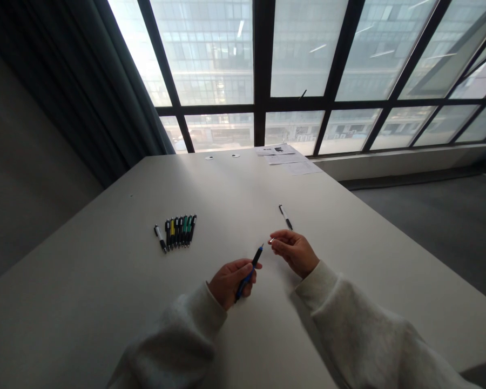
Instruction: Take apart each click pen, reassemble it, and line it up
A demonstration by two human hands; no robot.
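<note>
My left hand (231, 280) is closed around a blue pen (249, 275) with a black grip. The pen slants up and to the right, its thin point bare at the upper end. Just right of that point, my right hand (295, 252) pinches a small, shiny, light-coloured piece (271, 241) between thumb and fingers; it looks like a pen's tip cone, but most of it is hidden. The piece and the blue pen are apart. Beyond my right hand a white pen (285, 216) with a black grip lies on the white table (218, 194).
To the left, several black, green and yellow pens (181, 231) lie side by side in a row. A white-and-black pen (160, 239) rests at the row's left end. Printed papers (285, 158) lie at the far edge, by the windows. A dark curtain (85, 81) hangs at left.
</note>
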